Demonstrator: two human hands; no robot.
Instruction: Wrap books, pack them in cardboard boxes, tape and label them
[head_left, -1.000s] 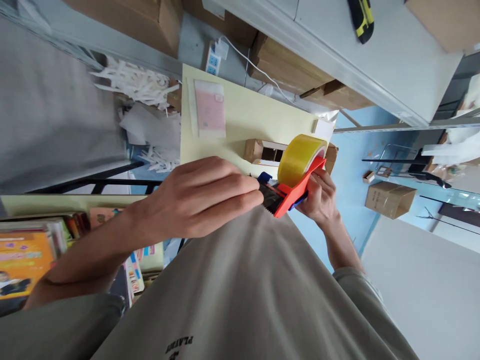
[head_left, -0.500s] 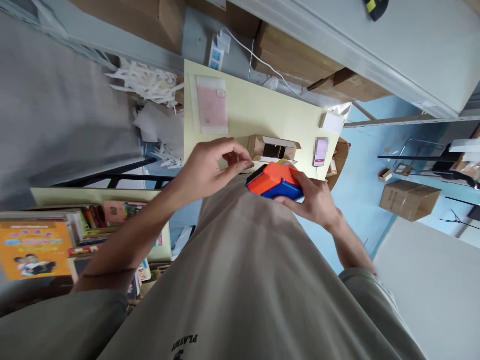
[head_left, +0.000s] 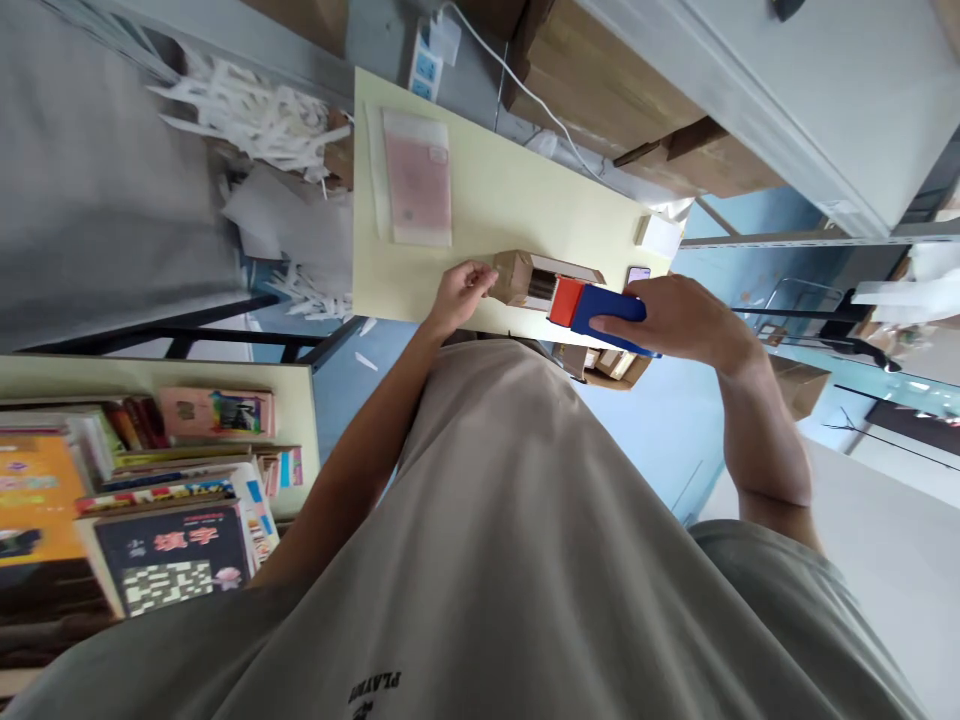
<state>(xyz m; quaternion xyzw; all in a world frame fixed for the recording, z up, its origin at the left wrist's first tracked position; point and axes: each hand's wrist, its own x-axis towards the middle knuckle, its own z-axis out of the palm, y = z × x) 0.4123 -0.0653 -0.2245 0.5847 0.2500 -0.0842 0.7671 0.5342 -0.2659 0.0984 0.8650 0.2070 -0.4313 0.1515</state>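
- While the red-and-blue plastic tape dispenser (head_left: pixel 600 314) is gripped by the right hand (head_left: pixel 681 316) at the open brown cardboard box (head_left: pixel 513 277), an even angle is best kept.
- Beside the box's end, the left hand (head_left: pixel 457 298) is curled; whether anything is pinched cannot be told.

On the table (head_left: pixel 517 180), a box (head_left: pixel 513 278) lies between a packet (head_left: pixel 417 185) and a phone (head_left: pixel 638 273).

Upside-down "PLAYBOY" lettering (head_left: pixel 375 686) on shirt (head_left: pixel 517 530).

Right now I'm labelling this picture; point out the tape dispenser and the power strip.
Tape dispenser (head_left: pixel 598 304): head view, on its blue casing.
Power strip (head_left: pixel 425 75): head view, on its socket face.
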